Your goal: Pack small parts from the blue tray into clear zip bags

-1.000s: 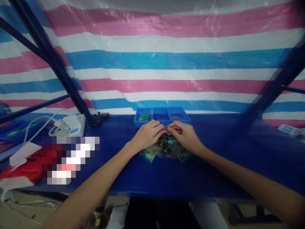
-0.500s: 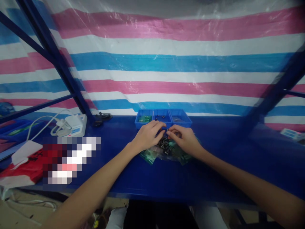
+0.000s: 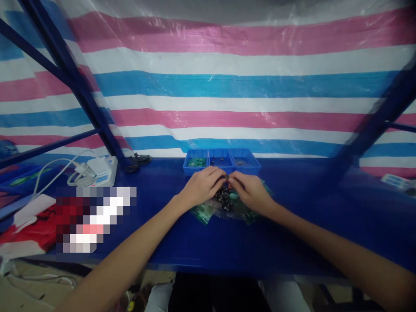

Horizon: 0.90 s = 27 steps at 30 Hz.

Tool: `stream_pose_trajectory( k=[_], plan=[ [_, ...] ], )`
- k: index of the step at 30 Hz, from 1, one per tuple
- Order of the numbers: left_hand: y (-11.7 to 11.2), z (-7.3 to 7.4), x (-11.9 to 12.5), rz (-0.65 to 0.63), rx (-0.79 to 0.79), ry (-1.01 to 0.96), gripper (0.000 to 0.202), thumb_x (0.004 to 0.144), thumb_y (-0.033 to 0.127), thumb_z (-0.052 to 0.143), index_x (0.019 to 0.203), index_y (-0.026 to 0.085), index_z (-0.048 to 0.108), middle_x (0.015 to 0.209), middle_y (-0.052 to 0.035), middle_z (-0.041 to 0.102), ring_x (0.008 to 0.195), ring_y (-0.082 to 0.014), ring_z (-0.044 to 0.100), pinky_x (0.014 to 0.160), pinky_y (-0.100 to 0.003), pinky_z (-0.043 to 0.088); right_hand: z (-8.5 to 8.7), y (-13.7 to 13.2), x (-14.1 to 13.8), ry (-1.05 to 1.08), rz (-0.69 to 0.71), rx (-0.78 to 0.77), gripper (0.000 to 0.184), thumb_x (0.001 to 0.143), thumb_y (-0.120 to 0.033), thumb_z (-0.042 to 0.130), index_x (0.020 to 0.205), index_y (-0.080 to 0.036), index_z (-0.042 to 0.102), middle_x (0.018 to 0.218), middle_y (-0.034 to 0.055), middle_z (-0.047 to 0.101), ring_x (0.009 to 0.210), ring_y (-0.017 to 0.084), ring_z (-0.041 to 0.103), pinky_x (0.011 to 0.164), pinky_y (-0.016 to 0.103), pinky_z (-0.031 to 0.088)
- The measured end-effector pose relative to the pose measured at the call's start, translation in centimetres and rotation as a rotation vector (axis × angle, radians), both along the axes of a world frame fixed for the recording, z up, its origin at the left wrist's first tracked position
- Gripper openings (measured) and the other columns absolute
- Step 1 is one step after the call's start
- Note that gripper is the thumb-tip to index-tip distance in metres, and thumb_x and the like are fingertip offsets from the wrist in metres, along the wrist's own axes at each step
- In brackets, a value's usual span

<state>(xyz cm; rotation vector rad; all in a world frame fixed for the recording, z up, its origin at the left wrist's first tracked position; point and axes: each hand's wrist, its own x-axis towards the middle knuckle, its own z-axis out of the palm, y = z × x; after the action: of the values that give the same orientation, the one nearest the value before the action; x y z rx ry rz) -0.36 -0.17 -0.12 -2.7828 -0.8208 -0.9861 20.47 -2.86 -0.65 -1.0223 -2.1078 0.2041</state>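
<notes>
Right hand: the right hand pinches a small dark part between thumb and forefinger, mostly hidden.
Left hand: the left hand has thumb and fingers drawn narrow, tips at the same part; whether they grip it too, I can't tell.
Part: right at the fingertips, between the two hands, above the near side of the pile.
Pile: a pile of small black pieces lies just below the fingertips, between the wrists.
Bags: green-tinted clear bags spread under and around the pile.
Tray: just beyond the hands, a blue tray with three compartments; green stuff left, a few dark bits middle.
Table: all this rests on a blue table.
Far left: power strip and red bag.
</notes>
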Motion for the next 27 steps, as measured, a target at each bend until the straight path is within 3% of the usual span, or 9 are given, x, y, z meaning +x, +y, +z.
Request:
stream_pose_trajectory(
  k=[4, 8, 13, 16, 20, 24, 27],
  plan=[
    [-0.1, 0.1, 0.2, 0.004, -0.064, -0.052, 0.019, 0.104, 0.029, 0.046, 0.110, 0.017, 0.060, 0.102, -0.0068, 0.066, 0.094, -0.0191, 0.062, 0.083, -0.034, 0.051, -0.6, 0.3, 0.1, -0.064, -0.031, 0.078, 0.013, 0.097, -0.021, 0.050, 0.100, -0.020, 0.063, 0.088, 0.0046, 0.073, 0.071, 0.018, 0.065, 0.067, 0.028, 0.044],
    [-0.1, 0.3, 0.5, -0.010, -0.311, -0.199, 0.016, 0.099, 0.029, 0.055, 0.100, 0.018, 0.065, 0.084, -0.0011, 0.067, 0.075, -0.0139, 0.061, 0.067, -0.028, 0.048, -1.2, 0.4, 0.3, -0.140, -0.102, 0.181, 0.018, 0.098, -0.025, 0.052, 0.112, -0.019, 0.062, 0.101, 0.0085, 0.074, 0.086, 0.021, 0.068, 0.072, 0.030, 0.046],
    [0.2, 0.2, 0.8, -0.037, -0.530, -0.282, 0.014, 0.092, 0.028, 0.062, 0.092, 0.018, 0.070, 0.080, -0.0009, 0.070, 0.072, -0.0142, 0.063, 0.062, -0.026, 0.046, -0.6, 0.0, 0.4, -0.408, -0.195, 0.382, 0.024, 0.102, -0.027, 0.045, 0.094, -0.018, 0.066, 0.087, 0.0095, 0.072, 0.076, 0.021, 0.064, 0.060, 0.030, 0.037],
    [0.2, 0.3, 0.6, -0.050, -0.474, -0.261, 0.014, 0.092, 0.028, 0.062, 0.092, 0.018, 0.071, 0.081, -0.0014, 0.070, 0.073, -0.0147, 0.063, 0.065, -0.028, 0.047, 0.0, -0.3, 0.2, -0.568, -0.217, 0.494, 0.025, 0.101, -0.022, 0.045, 0.088, -0.017, 0.066, 0.076, 0.0076, 0.067, 0.069, 0.020, 0.058, 0.058, 0.032, 0.032],
    [0.1, 0.6, 0.2, -0.038, -0.297, -0.137, 0.021, 0.098, 0.028, 0.054, 0.090, 0.017, 0.071, 0.081, -0.0023, 0.067, 0.074, -0.0149, 0.060, 0.068, -0.029, 0.046, 0.5, -0.8, -0.3, -0.676, -0.219, 0.594, 0.022, 0.098, -0.010, 0.045, 0.096, -0.014, 0.067, 0.079, 0.0087, 0.067, 0.074, 0.022, 0.056, 0.061, 0.035, 0.031],
    [0.2, 0.8, 0.0, -0.022, -0.232, -0.097, 0.030, 0.103, 0.030, 0.046, 0.091, 0.017, 0.069, 0.082, -0.0035, 0.066, 0.077, -0.0163, 0.061, 0.072, -0.031, 0.048, 1.0, -0.5, -0.5, -0.690, -0.189, 0.574, 0.022, 0.097, -0.010, 0.045, 0.098, -0.013, 0.067, 0.081, 0.0112, 0.067, 0.078, 0.023, 0.056, 0.063, 0.035, 0.031],
    [0.6, 0.6, -0.3, 0.040, -0.199, -0.096, 0.027, 0.104, 0.028, 0.043, 0.104, 0.018, 0.069, 0.091, -0.0054, 0.069, 0.085, -0.0186, 0.064, 0.078, -0.035, 0.051, 1.6, 1.2, -0.6, -0.693, -0.206, 0.529, 0.022, 0.098, -0.014, 0.044, 0.098, -0.015, 0.066, 0.083, 0.0118, 0.068, 0.080, 0.025, 0.057, 0.063, 0.035, 0.032]
  ],
)
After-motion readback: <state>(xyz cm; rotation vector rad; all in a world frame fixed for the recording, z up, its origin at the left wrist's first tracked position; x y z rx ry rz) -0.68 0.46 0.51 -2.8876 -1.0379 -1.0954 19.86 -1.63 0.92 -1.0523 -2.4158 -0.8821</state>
